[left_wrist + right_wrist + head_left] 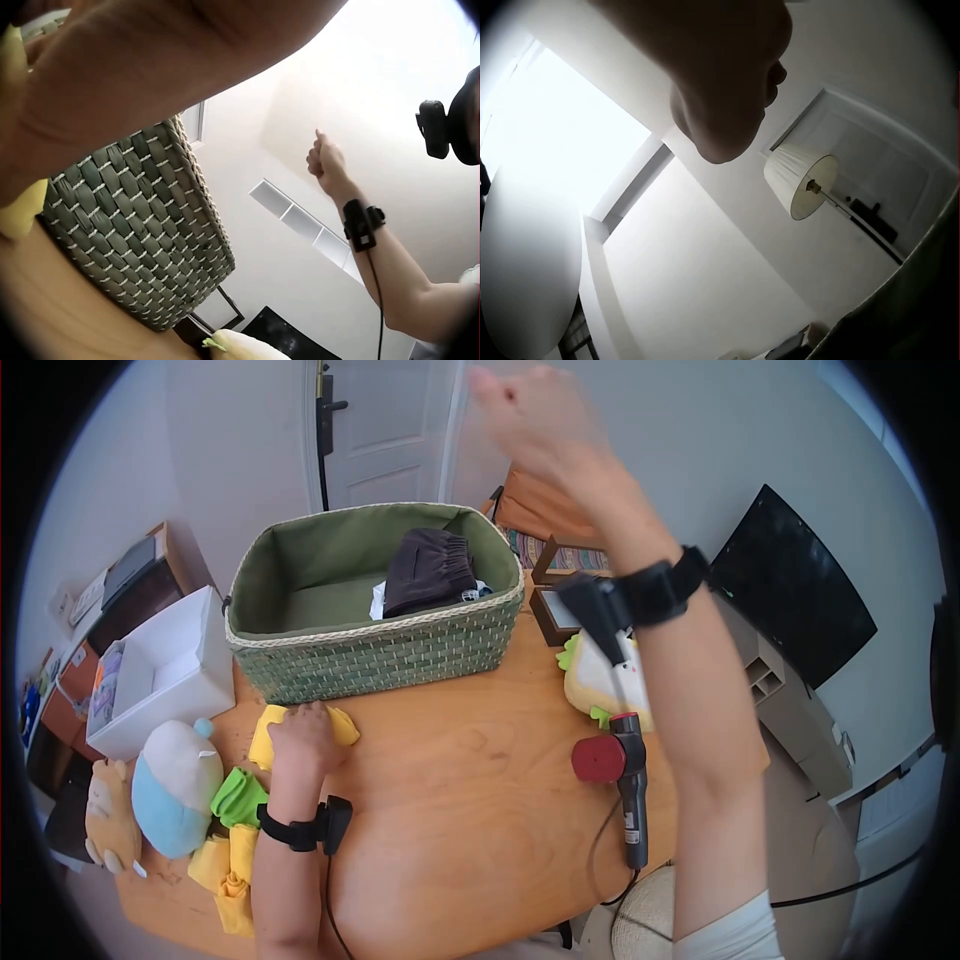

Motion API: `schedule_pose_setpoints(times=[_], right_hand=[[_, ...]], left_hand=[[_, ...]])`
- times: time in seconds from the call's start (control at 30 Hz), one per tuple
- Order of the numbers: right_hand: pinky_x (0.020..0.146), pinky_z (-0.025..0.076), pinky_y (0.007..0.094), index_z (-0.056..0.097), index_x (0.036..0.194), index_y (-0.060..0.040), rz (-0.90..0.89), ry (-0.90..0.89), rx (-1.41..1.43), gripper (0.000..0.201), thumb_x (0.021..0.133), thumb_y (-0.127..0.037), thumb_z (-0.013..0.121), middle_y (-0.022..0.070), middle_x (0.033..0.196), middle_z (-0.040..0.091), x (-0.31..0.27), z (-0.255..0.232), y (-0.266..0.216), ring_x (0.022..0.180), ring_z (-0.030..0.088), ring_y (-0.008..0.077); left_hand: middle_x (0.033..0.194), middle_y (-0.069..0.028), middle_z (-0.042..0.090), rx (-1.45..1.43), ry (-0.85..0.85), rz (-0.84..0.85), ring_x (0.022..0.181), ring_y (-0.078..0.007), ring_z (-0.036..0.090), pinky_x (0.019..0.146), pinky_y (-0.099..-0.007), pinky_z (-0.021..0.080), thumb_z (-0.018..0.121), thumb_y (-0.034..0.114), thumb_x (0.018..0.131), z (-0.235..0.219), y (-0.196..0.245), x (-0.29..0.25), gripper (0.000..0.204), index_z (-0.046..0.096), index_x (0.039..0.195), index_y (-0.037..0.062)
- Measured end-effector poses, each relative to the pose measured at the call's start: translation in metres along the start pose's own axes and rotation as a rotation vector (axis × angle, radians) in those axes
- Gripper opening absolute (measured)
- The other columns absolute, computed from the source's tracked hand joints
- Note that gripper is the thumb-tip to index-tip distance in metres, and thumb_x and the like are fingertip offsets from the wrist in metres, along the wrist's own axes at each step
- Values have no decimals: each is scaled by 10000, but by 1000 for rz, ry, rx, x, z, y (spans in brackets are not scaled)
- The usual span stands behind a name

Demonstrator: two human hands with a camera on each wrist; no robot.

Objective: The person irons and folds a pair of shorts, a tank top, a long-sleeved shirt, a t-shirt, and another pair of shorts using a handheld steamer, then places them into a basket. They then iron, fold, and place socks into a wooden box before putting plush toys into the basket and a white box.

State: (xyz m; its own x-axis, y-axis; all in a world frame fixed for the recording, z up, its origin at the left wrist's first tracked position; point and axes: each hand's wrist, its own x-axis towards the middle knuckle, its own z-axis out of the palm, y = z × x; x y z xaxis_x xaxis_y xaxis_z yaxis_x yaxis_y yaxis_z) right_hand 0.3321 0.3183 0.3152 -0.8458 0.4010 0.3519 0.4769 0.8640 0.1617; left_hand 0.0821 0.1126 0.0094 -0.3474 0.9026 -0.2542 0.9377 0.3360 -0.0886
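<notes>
My left hand (306, 738) grips a bundled yellow cloth (344, 726) on the table, in front of the woven basket (390, 656). The cloth shows on both sides of the hand, while the fingertips are hidden. My right hand (545, 422) is raised high, well above the table, and blurred in the head view. From the left wrist view, that right hand (327, 161) has curled fingers with the thumb on top, and nothing shows in it. Inside the green-lined basket lies a dark folded garment (430, 572) over something white.
Left of the basket stands a white box (165, 705). Near my left forearm lie a plush bear (112, 815), a blue-and-white plush (178, 790), a green cloth (238, 797) and several rolled yellow cloths (234, 905). A corded dark device with a red head (600, 759) and a sandwich-shaped plush (600, 685) lie right.
</notes>
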Motion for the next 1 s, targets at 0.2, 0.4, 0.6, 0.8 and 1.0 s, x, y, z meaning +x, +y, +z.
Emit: schedule_pose_setpoints(times=[0.2,0.4,0.6,0.8,1.0], right_hand=[[730,477,556,588,948,66,471,220,-283,416,1078,-288,411,325,829,614,-91,74,90,842,578,526],[798,575,496,521,1295,-94,657,-114,-480,355,944,-59,553,248,1133,637,-137,137,137,994,687,422],[842,590,430,530,1309,-161,736,-358,-548,431,905,-35,614,160,1284,555,-139,187,140,1049,710,349],[834,582,458,591,1142,-84,722,-322,-538,246,902,-30,601,156,1085,688,-139,223,161,1017,707,352],[805,588,453,591,1115,-80,657,-325,-527,219,899,-54,609,147,1056,707,-140,219,158,997,716,338]], left_hand=[[1433,-198,571,-133,-141,21,1254,-319,614,1045,-405,494,722,484,864,6,-2,9,818,430,1438,-19],[1490,-223,506,-133,-168,48,1342,-366,532,1097,-403,460,691,529,893,18,-3,16,912,321,1496,-47],[1508,-210,486,-144,-196,37,1340,-370,528,1082,-420,470,685,544,898,8,0,10,908,330,1484,-51],[1473,-198,519,-154,-162,49,1328,-351,541,1060,-422,489,689,547,896,18,-3,15,885,359,1466,-44],[1440,-149,554,-164,-128,22,1322,-316,547,1031,-397,501,724,524,883,23,-1,14,799,430,1406,-3]])
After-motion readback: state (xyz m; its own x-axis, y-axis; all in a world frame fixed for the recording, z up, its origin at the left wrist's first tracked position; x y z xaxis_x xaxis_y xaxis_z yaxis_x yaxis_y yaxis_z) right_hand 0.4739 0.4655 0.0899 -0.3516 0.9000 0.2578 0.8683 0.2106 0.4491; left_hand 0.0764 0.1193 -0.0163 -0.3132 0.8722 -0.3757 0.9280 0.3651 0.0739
